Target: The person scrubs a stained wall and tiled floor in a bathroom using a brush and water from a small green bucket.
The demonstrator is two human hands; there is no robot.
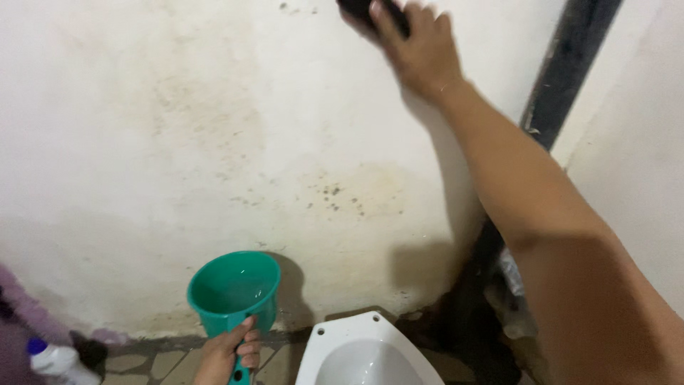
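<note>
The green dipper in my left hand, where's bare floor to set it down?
Little shows. One tiled patch lies between the left hand holding the green dipper and the white toilet bowl; another between the white bottle and that hand. The corner by the dark pipe is cluttered. The right hand presses a dark scrubber on the wall.

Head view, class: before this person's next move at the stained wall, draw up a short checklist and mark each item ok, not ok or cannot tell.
1. Right hand holds the dark scrubber against the wall: ok.
2. Left hand grips the green dipper by its handle: ok.
3. Dipper holds water: cannot tell.
4. Wall free of stains and dark specks: not ok.
5. White bottle capped: ok.
6. Toilet bowl clear of the dipper: ok.
</note>
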